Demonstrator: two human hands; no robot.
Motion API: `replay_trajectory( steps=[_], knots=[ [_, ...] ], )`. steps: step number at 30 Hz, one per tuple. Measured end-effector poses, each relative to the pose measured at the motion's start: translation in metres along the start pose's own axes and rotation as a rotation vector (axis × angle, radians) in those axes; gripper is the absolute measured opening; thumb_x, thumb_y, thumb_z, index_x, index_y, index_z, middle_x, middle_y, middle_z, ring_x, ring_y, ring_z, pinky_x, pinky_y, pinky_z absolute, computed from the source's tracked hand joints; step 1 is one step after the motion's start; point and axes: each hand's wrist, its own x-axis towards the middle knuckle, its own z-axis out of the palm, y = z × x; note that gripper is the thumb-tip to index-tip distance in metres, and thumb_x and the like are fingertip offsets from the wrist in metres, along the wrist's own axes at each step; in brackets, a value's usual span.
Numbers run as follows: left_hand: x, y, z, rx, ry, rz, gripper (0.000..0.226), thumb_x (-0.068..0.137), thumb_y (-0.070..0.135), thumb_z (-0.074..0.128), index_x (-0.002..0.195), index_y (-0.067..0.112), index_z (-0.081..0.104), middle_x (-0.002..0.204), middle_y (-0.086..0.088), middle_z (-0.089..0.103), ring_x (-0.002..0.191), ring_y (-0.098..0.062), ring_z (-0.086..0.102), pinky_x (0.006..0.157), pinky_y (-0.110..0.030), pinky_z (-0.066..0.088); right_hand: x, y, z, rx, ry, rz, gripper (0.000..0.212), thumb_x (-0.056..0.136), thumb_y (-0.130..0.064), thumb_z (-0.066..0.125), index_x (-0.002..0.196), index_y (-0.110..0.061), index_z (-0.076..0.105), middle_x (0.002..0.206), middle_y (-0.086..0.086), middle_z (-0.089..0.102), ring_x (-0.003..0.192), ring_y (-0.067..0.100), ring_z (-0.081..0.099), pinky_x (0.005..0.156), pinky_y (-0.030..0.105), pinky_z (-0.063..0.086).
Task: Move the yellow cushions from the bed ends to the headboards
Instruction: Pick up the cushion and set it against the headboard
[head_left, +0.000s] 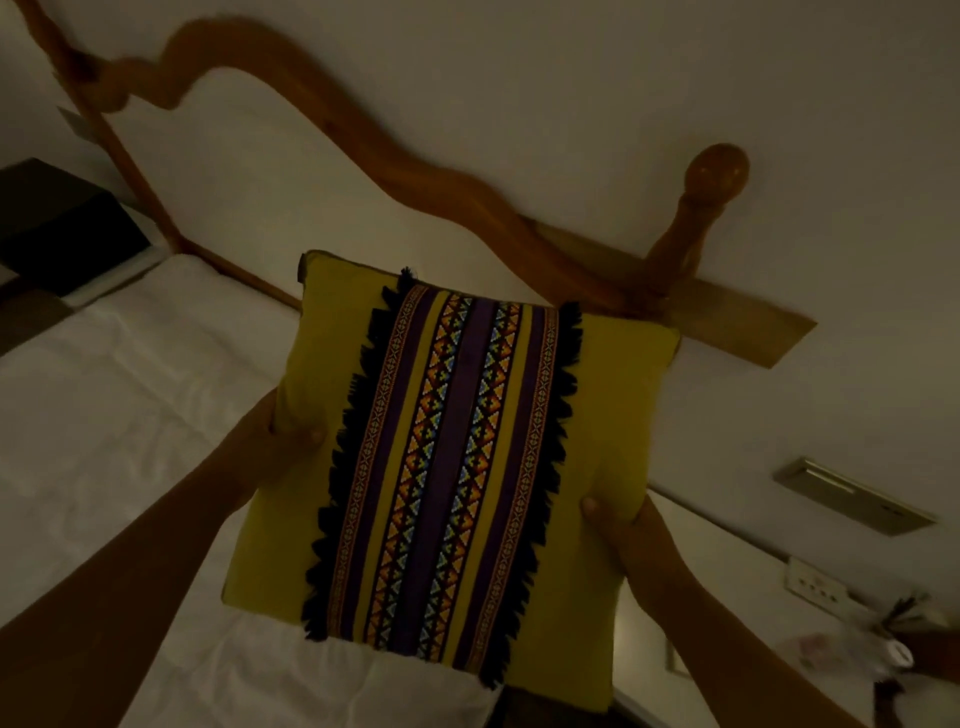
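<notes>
The yellow cushion (447, 467) hangs in the air above the white bed (130, 415), short of the wooden headboard (467, 197) and low against its right post. It looks light, plump and yielding, so holding its plain side margins suits it, clear of the black fringe. The left hand (275, 431) pinches the cushion's left edge; the right hand (623, 525) clasps its right edge.

dim room, pale wall (675, 78), dark nightstand (57, 228)

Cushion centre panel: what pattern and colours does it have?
The cushion is yellow; its panel has purple stripes, multicoloured triangle bands and black fringe. Head view, the only one.
</notes>
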Motion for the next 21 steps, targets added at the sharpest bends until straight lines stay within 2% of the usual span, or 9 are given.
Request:
replay_trajectory(
  steps=[4, 7, 10, 12, 14, 18, 21],
  knots=[
    [0.053, -0.024, -0.017, -0.022, -0.02, -0.071, 0.08, 0.066, 0.023, 0.078, 0.14, 0.021, 0.047, 0.124, -0.011, 0.064, 0.108, -0.036, 0.065, 0.089, -0.059, 0.054, 0.022, 0.017, 0.026, 0.004, 0.01, 0.05, 0.058, 0.085, -0.018, 0.072, 0.139, -0.022, 0.053, 0.127, 0.007, 0.069, 0.11, 0.029, 0.07, 0.088, 0.053, 0.058],
    [0.092, -0.043, -0.028, -0.032, -0.071, -0.093, 0.081, 0.068, 0.017, 0.08, 0.141, 0.018, 0.045, 0.127, -0.015, 0.062, 0.11, -0.039, 0.063, 0.091, -0.062, 0.052, 0.041, 0.029, 0.047, 0.021, 0.061, 0.102, 0.06, 0.082, -0.013, 0.074, 0.138, -0.02, 0.054, 0.126, 0.007, 0.069, 0.109, 0.028, 0.07, 0.086, 0.05, 0.059],
    [0.13, -0.056, -0.032, -0.045, -0.094, -0.084, 0.069, 0.081, 0.004, 0.076, 0.141, 0.018, 0.046, 0.126, -0.017, 0.063, 0.107, -0.039, 0.065, 0.088, -0.061, 0.054, 0.062, 0.038, 0.063, 0.053, 0.093, 0.127, 0.055, 0.084, -0.008, 0.072, 0.135, -0.02, 0.057, 0.124, 0.006, 0.07, 0.104, 0.025, 0.072, 0.075, 0.039, 0.062],
    [0.154, -0.061, -0.033, -0.047, -0.12, -0.074, 0.067, 0.078, 0.003, 0.077, 0.138, 0.017, 0.049, 0.122, -0.017, 0.065, 0.105, -0.041, 0.066, 0.083, -0.06, 0.057, 0.077, 0.043, 0.071, 0.063, 0.107, 0.151, 0.054, 0.086, -0.002, 0.069, 0.136, -0.017, 0.056, 0.124, 0.008, 0.07, 0.103, 0.024, 0.073, 0.071, 0.033, 0.062],
    [0.176, -0.068, -0.036, -0.045, -0.152, -0.059, 0.069, 0.072, 0.005, 0.077, 0.136, 0.015, 0.051, 0.12, -0.019, 0.066, 0.104, -0.043, 0.066, 0.079, -0.059, 0.058, 0.094, 0.049, 0.079, 0.061, 0.118, 0.172, 0.058, 0.087, -0.001, 0.068, 0.141, -0.016, 0.051, 0.127, 0.009, 0.068, 0.106, 0.026, 0.071, 0.075, 0.037, 0.062],
    [0.219, -0.084, -0.04, -0.045, -0.144, -0.055, 0.062, 0.082, -0.005, 0.07, 0.137, 0.015, 0.048, 0.126, -0.021, 0.062, 0.107, -0.044, 0.064, 0.081, -0.061, 0.056, 0.127, 0.054, 0.092, 0.048, 0.17, 0.205, 0.071, 0.086, -0.004, 0.071, 0.148, -0.019, 0.04, 0.136, 0.012, 0.061, 0.118, 0.034, 0.063, 0.097, 0.058, 0.051],
    [0.245, -0.089, -0.033, -0.054, -0.137, -0.047, 0.061, 0.083, -0.005, 0.069, 0.134, 0.023, 0.051, 0.122, -0.014, 0.065, 0.106, -0.041, 0.065, 0.078, -0.058, 0.058, 0.151, 0.052, 0.093, 0.037, 0.196, 0.211, 0.07, 0.086, -0.006, 0.071, 0.148, -0.02, 0.041, 0.137, 0.012, 0.059, 0.119, 0.033, 0.061, 0.1, 0.06, 0.048]
  ],
)
